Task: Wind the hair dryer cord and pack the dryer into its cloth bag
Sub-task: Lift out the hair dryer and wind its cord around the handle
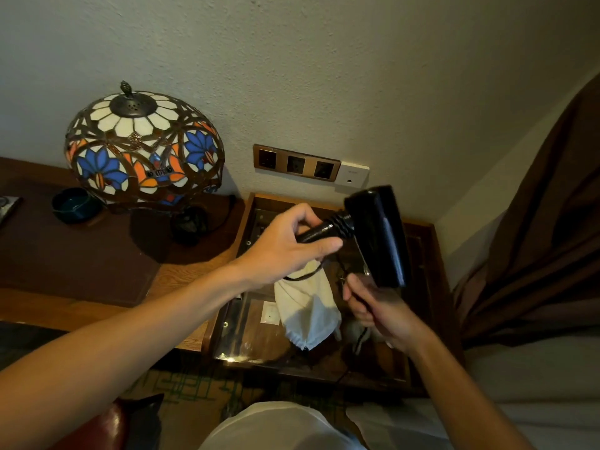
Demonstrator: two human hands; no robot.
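Note:
A black hair dryer (pixel 378 233) is held in the air above a glass-topped side table (pixel 418 248). My left hand (pixel 285 245) is wrapped around its handle and cord end. My right hand (pixel 378 308) sits under the dryer's lower end and grips the black cord (pixel 359 341), which trails down over the glass. A white cloth bag (pixel 306 311) hangs below my left hand, over the table top; a dark loop of cord or drawstring lies at its upper edge.
A stained-glass lamp (pixel 144 147) and a dark bowl (pixel 76 204) stand on the wooden desk (pixel 65 254) at left. A wall socket strip (pixel 297 163) is above the table. Brown curtain (pixel 535 238) and white bedding (pixel 535 384) fill the right.

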